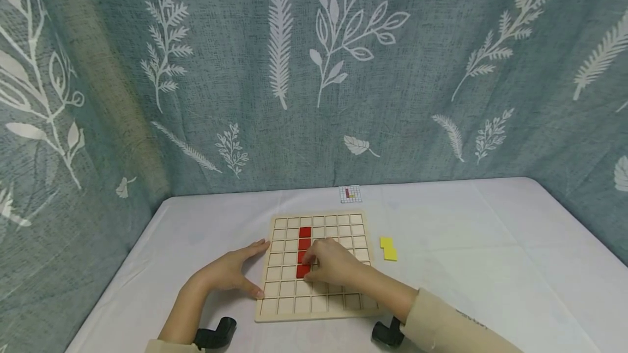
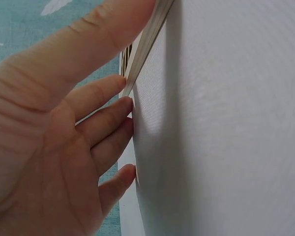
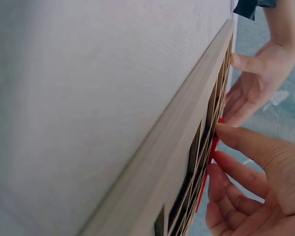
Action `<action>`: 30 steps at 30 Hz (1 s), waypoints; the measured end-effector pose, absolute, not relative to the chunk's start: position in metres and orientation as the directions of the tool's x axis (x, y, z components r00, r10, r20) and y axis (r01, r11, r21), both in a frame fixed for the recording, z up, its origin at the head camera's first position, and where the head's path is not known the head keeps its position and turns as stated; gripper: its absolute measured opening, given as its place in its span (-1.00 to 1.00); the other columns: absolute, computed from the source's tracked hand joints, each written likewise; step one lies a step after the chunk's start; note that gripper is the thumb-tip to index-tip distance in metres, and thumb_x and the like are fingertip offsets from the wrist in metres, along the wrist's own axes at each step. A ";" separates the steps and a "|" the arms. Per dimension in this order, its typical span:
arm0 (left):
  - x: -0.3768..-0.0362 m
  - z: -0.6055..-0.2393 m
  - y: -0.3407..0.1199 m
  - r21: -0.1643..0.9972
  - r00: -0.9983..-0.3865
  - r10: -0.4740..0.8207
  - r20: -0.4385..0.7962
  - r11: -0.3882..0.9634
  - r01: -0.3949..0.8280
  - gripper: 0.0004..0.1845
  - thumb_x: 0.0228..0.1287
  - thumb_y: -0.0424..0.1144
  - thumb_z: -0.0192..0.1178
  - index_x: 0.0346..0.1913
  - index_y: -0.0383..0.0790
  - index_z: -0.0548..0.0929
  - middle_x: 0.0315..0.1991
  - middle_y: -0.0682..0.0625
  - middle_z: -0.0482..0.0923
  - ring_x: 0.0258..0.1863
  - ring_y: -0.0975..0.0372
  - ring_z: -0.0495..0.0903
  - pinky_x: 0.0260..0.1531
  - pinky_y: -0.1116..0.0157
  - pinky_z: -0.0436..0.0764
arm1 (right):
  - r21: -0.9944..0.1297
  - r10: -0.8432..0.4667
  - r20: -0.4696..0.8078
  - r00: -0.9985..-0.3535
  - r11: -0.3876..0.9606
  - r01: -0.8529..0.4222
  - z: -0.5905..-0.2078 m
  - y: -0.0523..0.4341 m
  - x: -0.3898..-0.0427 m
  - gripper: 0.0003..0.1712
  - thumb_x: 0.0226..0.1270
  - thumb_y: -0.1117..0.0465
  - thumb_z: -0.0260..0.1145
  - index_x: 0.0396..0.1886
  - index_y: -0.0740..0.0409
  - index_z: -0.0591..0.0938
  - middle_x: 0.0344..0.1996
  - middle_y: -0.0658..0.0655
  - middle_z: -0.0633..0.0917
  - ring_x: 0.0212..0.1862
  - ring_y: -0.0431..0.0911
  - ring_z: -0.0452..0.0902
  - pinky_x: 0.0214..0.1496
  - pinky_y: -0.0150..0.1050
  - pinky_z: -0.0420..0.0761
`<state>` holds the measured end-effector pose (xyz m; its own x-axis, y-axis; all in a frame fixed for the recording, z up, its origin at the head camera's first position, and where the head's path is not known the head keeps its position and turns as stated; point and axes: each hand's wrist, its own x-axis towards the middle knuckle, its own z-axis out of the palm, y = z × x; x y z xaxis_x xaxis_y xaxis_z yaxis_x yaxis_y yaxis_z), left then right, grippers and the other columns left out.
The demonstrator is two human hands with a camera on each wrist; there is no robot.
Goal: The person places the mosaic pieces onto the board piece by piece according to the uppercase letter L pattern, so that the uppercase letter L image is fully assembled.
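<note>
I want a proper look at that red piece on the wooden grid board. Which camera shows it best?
The head view: the red piece lies as a column in the board. The right wrist view catches only a thin red edge; the left wrist view shows none of it.

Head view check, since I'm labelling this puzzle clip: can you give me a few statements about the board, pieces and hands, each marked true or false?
1. The red piece lies inside the wooden grid board. True.
2. The yellow piece sits on the board. False: it lies on the white table, right of the board.
3. The right hand touches the red piece. True.
4. The left hand holds the yellow piece. False: it rests against the board's left edge.
5. A small pattern card lies beyond the board. True.
</note>
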<state>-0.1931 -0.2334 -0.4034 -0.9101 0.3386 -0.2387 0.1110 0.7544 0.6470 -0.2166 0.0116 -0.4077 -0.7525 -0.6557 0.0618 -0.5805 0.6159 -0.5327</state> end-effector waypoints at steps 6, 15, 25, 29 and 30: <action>-0.193 -0.402 -0.234 0.645 -0.912 0.336 -0.236 0.756 0.111 0.13 -0.45 -0.07 0.56 0.35 -0.23 0.26 0.39 -0.22 0.11 0.36 -0.16 0.05 0.23 -0.16 0.16 | -0.536 -0.668 0.079 -0.740 0.597 -0.597 -0.407 0.013 -0.218 -0.76 -0.06 0.20 0.49 -0.34 0.17 0.70 -0.43 -0.05 0.68 -0.37 -0.30 0.47 -0.30 -0.48 0.50; -0.195 -0.402 -0.234 0.660 -0.906 0.350 -0.237 0.743 0.114 0.12 -0.44 -0.09 0.56 0.35 -0.25 0.26 0.39 -0.24 0.09 0.36 -0.17 0.04 0.24 -0.17 0.13 | -0.586 -0.657 0.069 -0.750 0.582 -0.564 -0.403 0.019 -0.219 -0.79 -0.02 0.16 0.47 -0.36 0.13 0.69 -0.50 -0.08 0.63 -0.43 -0.31 0.43 -0.38 -0.47 0.46; -0.194 -0.402 -0.233 0.646 -0.911 0.340 -0.232 0.754 0.117 0.13 -0.47 -0.09 0.56 0.34 -0.26 0.27 0.39 -0.24 0.11 0.36 -0.18 0.04 0.23 -0.18 0.13 | -0.693 -0.664 -0.113 -0.740 0.586 -0.420 -0.390 0.038 -0.225 -0.81 0.07 0.06 0.38 -0.37 0.05 0.66 -0.53 -0.12 0.62 -0.46 -0.28 0.50 -0.41 -0.38 0.49; -0.194 -0.402 -0.232 0.642 -0.913 0.333 -0.234 0.758 0.112 0.13 -0.48 -0.09 0.56 0.34 -0.25 0.28 0.38 -0.23 0.11 0.36 -0.18 0.04 0.23 -0.19 0.13 | -0.689 -0.675 -0.141 -0.725 0.592 -0.418 -0.388 0.047 -0.226 -0.84 0.11 0.05 0.35 -0.39 0.02 0.66 -0.48 -0.11 0.64 -0.42 -0.27 0.51 -0.38 -0.36 0.51; -0.193 -0.402 -0.232 0.642 -0.914 0.332 -0.235 0.759 0.111 0.13 -0.48 -0.09 0.57 0.34 -0.25 0.28 0.38 -0.23 0.11 0.36 -0.18 0.04 0.23 -0.19 0.13 | -0.688 -0.677 -0.141 -0.723 0.592 -0.420 -0.388 0.050 -0.226 -0.85 0.11 0.05 0.35 -0.39 0.01 0.65 -0.48 -0.11 0.64 -0.42 -0.27 0.52 -0.38 -0.36 0.50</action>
<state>-0.1934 -0.2323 -0.4016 -0.9136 0.3320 -0.2346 0.1110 0.7589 0.6417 -0.2262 0.0495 -0.3883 -0.7227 -0.6767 -0.1407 -0.4201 0.5917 -0.6880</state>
